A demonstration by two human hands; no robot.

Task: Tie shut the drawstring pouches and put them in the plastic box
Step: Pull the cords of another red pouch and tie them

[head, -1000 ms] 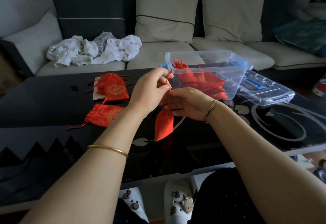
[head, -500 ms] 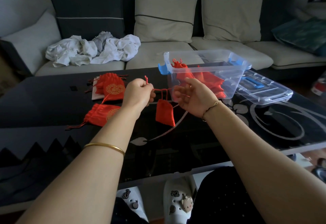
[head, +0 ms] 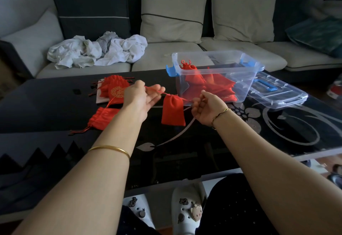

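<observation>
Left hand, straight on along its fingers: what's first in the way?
Probably the latch-end wall of the clear plastic box. The left hand points up and right, passing just over the red pouch hung on the drawstring it pinches. Depth is unclear.

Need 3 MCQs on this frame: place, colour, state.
1. Where is the lid of the box?
A) on the box
B) on the table, right of the box
C) on the sofa
2. Colour of the box latch?
A) blue
B) green
C) yellow
3. The held pouch is:
A) inside the box
B) flat on the sofa
C) hanging from cords pulled by left hand and right hand
Key: 1B, it lies beside the box; 2A, the latch at the rim is blue; 3C, cords taut between both hands.
</observation>
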